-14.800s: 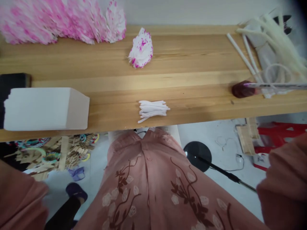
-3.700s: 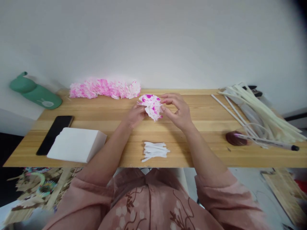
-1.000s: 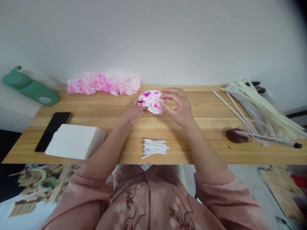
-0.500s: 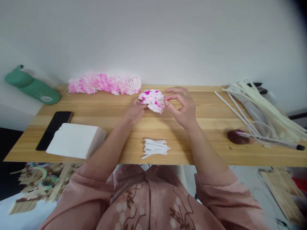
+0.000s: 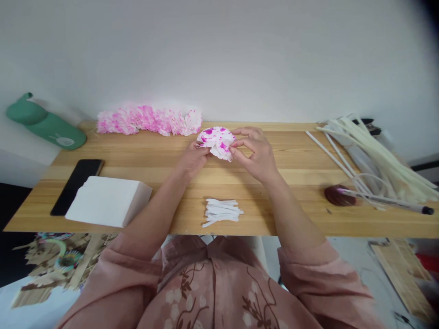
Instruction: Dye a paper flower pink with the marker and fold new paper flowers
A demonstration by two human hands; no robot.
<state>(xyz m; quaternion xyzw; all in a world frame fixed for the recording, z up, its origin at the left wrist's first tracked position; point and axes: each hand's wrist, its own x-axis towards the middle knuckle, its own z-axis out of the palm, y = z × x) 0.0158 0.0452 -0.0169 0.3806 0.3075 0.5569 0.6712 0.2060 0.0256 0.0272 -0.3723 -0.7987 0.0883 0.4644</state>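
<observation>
wooden desk (image 5: 298,155); left hand (image 5: 192,161) holds paper flower (image 5: 216,138), right hand (image 5: 256,154) pinches it

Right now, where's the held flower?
In the head view, mid-frame over the table, the flower is between the left hand and right hand, right of the pink row and beyond the white strips.
</observation>
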